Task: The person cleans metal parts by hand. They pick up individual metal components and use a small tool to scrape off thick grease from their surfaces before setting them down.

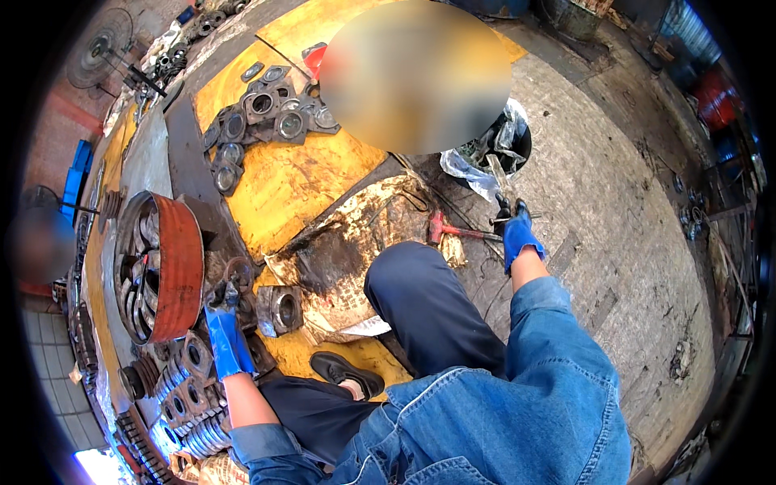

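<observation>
My left hand (223,319), in a blue glove with dark, greasy fingers, is closed at a dark round metal part (239,273) beside the drum; what its fingers hold is hard to make out. Next to it sits a blocky metal housing (280,310) with a round bore. My right hand (518,229), gloved the same way, is closed around a thin metal rod (537,217) over the concrete. A flat, pale strip (497,171) sticks up just beyond its fingers. A red hammer (439,229) lies to its left, with its handle reaching toward the glove.
An orange-red drum (179,267) full of curved metal parts stands at left. Greasy flanged parts (263,104) cover the yellow sheet (299,182). A dirty sack (356,234) lies before my knee. A black bucket (525,145) with plastic stands beyond my right hand. Coiled parts (202,432) lie lower left.
</observation>
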{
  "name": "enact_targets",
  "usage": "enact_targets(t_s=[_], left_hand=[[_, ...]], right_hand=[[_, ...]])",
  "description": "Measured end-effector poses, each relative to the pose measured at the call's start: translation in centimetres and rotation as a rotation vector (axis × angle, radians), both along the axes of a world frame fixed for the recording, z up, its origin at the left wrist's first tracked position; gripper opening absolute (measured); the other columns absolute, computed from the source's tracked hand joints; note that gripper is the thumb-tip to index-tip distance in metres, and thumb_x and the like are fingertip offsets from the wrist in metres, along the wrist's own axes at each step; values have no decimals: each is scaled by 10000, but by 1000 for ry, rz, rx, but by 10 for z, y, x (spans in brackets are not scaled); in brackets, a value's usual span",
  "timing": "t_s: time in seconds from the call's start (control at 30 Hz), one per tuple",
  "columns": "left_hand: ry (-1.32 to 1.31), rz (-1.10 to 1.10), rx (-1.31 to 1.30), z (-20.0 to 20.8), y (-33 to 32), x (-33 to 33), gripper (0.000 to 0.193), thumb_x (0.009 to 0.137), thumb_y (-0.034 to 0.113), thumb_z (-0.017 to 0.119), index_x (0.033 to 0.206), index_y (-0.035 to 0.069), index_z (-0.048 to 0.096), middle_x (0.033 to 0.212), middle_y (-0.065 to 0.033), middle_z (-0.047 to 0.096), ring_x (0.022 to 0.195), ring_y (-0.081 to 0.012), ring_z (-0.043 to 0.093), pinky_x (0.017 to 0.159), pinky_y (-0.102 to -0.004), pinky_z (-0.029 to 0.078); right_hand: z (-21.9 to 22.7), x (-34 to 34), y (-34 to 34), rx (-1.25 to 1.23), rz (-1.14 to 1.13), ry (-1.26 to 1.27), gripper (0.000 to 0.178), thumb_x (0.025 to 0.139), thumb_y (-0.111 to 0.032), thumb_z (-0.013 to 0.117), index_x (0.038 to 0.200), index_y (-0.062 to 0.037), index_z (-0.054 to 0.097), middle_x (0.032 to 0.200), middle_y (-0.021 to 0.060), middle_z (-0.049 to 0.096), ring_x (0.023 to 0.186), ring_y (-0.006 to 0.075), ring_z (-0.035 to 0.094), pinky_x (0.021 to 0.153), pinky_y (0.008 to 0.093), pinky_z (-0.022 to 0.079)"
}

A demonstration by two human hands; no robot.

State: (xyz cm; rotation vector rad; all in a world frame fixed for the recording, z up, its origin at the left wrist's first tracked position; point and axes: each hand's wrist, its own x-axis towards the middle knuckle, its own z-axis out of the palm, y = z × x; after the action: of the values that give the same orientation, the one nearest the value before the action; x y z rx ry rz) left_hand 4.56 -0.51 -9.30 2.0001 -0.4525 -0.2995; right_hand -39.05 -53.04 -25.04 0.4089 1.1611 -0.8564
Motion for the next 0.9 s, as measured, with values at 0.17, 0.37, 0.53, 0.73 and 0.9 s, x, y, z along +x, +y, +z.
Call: enact_targets(t_s=[0.17,0.37,0.53,0.73,0.9], left_hand=[[-8,-5,-68,1,-16,-14,305,863,151,675,1106,-31,643,1017,-70,672,891,-150,593,828,-306,473],[-15,15,-80,17,-12,-23,307,860,156,678,1104,-27,645,1020,-75,673,888,-149,598,826,-297,476],[-34,69,-64,44,-18,-41,282,865,154,666,1096,-8,656,1012,-82,675,882,-159,605,822,-303,480],[28,101,-245,98,-31,-75,279,924,224,566,1096,26,663,1014,-66,674,853,-111,613,694,-256,487],[545,52,-797,69,-35,-37,329,927,276,561,1186,77,598,1200,-52,629,1087,-145,568,862,-319,441]], right_hand=[[-27,-47,1,-89,-1,56,478,828,-496,621,1003,-51,636,617,6,616,394,120,457,370,235,399],[-5,-76,28,-64,107,-100,524,879,-506,541,1134,-54,608,661,2,641,412,117,479,386,226,422],[30,-69,38,-176,217,117,317,924,-396,494,944,-103,612,761,106,681,431,173,510,376,263,415],[192,49,55,-680,683,-181,413,872,-432,566,1055,-63,590,716,91,607,414,152,423,355,234,345],[294,168,140,-1042,1182,-141,354,916,-360,524,1051,-42,603,877,154,661,504,107,504,372,234,373]])
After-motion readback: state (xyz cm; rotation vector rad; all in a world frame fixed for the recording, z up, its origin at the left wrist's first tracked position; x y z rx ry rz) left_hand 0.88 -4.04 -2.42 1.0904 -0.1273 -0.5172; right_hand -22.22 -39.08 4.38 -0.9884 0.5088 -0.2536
